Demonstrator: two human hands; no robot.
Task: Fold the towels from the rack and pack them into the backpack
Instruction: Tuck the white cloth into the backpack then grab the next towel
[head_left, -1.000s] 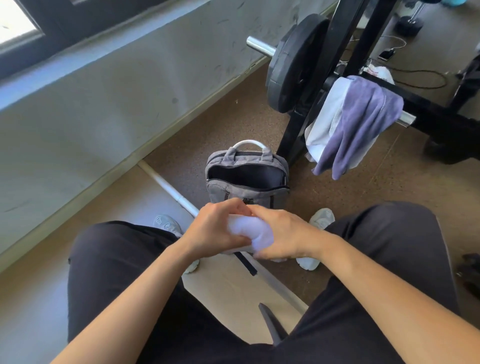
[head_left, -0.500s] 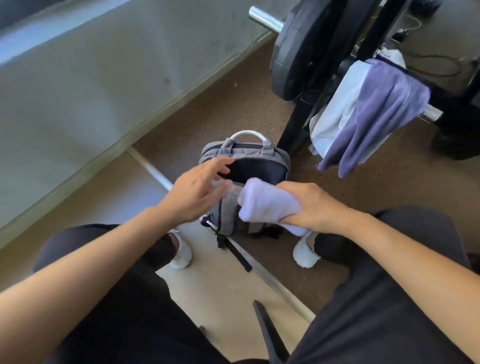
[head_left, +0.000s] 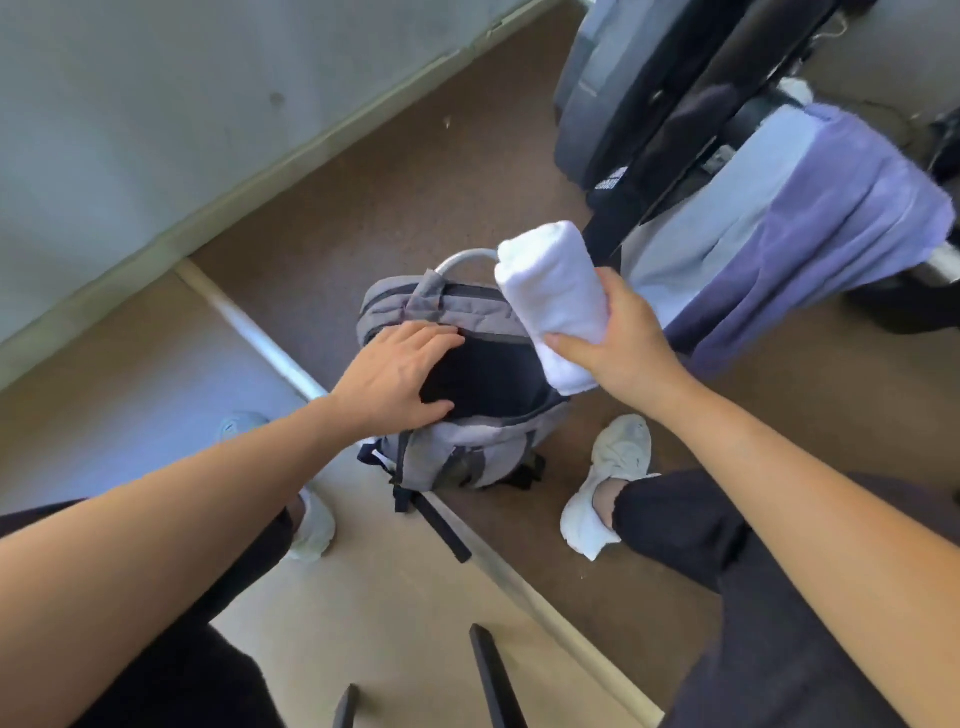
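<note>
The right hand (head_left: 623, 345) has its fingers wrapped round a rolled white towel (head_left: 550, 291). The roll sticks out toward 11 o'clock. It is in the air over the 2 o'clock corner of the grey backpack (head_left: 436, 460). The left hand (head_left: 397, 376) lies flat on the bag's open top, fingers straight. At 2 o'clock from the bag, a purple towel (head_left: 831, 218) and a pale towel (head_left: 722, 218) hang on the black rack (head_left: 675, 130).

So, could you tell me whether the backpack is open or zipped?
Open: the backpack gapes at the top, dark lining showing, left hand resting on its rim.
</note>
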